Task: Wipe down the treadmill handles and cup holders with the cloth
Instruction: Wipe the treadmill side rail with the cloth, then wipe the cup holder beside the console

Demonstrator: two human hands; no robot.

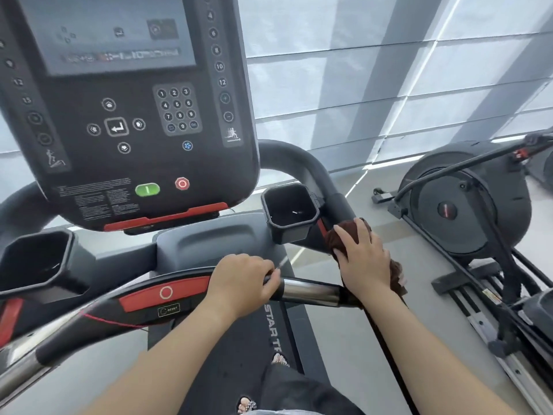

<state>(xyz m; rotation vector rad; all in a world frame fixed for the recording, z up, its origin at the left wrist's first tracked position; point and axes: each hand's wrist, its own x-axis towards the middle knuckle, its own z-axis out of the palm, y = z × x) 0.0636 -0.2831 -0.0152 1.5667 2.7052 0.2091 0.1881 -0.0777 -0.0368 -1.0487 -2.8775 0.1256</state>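
On the right side handle (335,202) of the treadmill, just beside the right cup holder (289,212), your right hand (363,259) presses a dark brown cloth (344,235) flat, fingers spread and slightly curled over it. Your left hand (242,283) is closed around the front crossbar (311,290), beside its red panel (163,293). The left cup holder (39,262) sits at the left edge, under the console (131,109). An elliptical machine (466,202) stands to the right
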